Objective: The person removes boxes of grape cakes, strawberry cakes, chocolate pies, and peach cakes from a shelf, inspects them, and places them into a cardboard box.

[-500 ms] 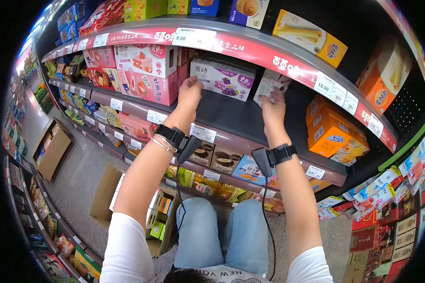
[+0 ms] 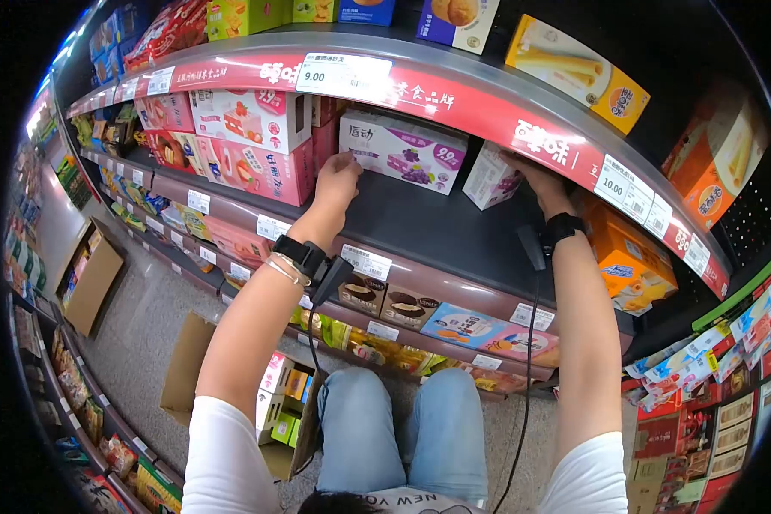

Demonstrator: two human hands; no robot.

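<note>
A white-and-purple snack box (image 2: 404, 152) with grapes printed on it stands on the middle shelf, its long side facing me. My left hand (image 2: 340, 182) is at its lower left corner, fingers bent and closed against the edge. To the right, a second white-and-purple box (image 2: 491, 177) sits turned, a narrow face toward me, with a gap between the two. My right hand (image 2: 541, 184) reaches along this second box's right side, near its top. The shelf lip above and the box hide most of those fingers.
Pink-and-white boxes (image 2: 253, 124) are stacked left of my left hand. Orange boxes (image 2: 632, 257) stand right of my right wrist. The red shelf lip (image 2: 454, 101) overhangs both hands. An open carton (image 2: 188, 364) with boxes inside is on the floor beside my knees.
My right hand has moved right and farther in, from the second box's front to its right side. That box now shows more of its purple print. My left hand stays by the first box.
</note>
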